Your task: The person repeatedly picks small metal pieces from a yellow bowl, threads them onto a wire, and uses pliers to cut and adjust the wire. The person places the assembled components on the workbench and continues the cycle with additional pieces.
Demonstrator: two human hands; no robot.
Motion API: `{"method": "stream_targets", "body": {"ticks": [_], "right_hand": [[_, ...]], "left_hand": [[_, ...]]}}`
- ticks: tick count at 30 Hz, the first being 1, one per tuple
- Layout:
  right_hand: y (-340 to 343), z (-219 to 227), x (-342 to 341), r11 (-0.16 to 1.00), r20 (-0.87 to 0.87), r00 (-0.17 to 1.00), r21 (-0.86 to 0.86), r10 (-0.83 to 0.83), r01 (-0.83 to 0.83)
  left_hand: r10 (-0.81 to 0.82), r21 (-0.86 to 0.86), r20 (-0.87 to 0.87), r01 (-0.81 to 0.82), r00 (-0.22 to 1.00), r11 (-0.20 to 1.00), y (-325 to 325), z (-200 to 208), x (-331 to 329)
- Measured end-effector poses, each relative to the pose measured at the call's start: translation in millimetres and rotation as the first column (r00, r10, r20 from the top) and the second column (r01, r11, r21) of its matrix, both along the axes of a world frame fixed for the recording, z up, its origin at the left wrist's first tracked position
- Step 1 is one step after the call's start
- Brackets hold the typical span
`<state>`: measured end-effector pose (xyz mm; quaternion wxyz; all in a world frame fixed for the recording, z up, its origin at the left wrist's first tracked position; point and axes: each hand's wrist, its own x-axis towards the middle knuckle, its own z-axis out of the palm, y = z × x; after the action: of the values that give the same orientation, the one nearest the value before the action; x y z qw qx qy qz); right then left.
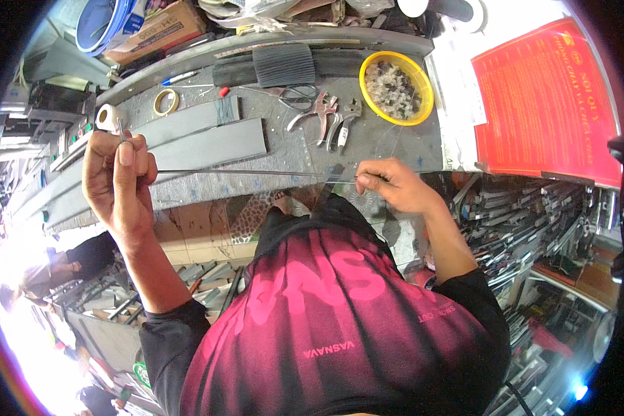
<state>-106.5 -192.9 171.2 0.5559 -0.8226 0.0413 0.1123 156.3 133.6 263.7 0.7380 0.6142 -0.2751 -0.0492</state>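
Observation:
A thin dark strip (256,172) runs nearly level between my two hands, above the bench's near edge. My left hand (121,173) is raised on the left with its fingers closed round one end. A small metallic tip (120,129) sticks up between its thumb and fingers; I cannot tell whether it belongs to the strip. My right hand (395,186) pinches the strip's other end between thumb and fingers. Behind the strip lie grey flat metal bars (208,144). Past my right hand rest pliers with red-marked handles (322,114) and a second pair of pliers (344,125).
On the grey bench (277,149) are a yellow basket (428,104) of small clear and dark pieces, scissors (299,97), a tape roll (166,102), a white roll (108,116), a blue pen (180,78) and a ribbed dark pad (284,65). A red sign (544,104) stands right; metal offcuts (534,222) lie below it.

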Motion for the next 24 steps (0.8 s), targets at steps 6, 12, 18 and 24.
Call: {"method": "stream_targets", "body": {"ticks": [6,12,18,24], "right_hand": [[13.1,-52.8,-12.7,0.951,-0.063,0.986,0.280,0.153,-0.130],[-24.7,-87.3,-28.3,0.886,-0.103,0.974,0.442,0.203,-0.138],[-110.8,-81.1,-26.2,0.914,-0.042,0.982,0.376,0.182,-0.153],[-139.5,-131.6,-64.3,0.873,-0.165,0.971,0.483,0.170,-0.071]], "left_hand": [[-0.032,0.188,0.200,-0.006,0.979,0.982,1.9,12.8,-40.6],[0.102,0.021,-0.032,-0.101,0.994,0.995,-4.8,10.5,-69.5],[0.417,-0.190,-0.174,-0.446,0.892,0.874,102.2,32.8,3.9],[0.655,0.016,0.031,-0.656,0.755,0.755,111.0,45.6,9.2]]}}
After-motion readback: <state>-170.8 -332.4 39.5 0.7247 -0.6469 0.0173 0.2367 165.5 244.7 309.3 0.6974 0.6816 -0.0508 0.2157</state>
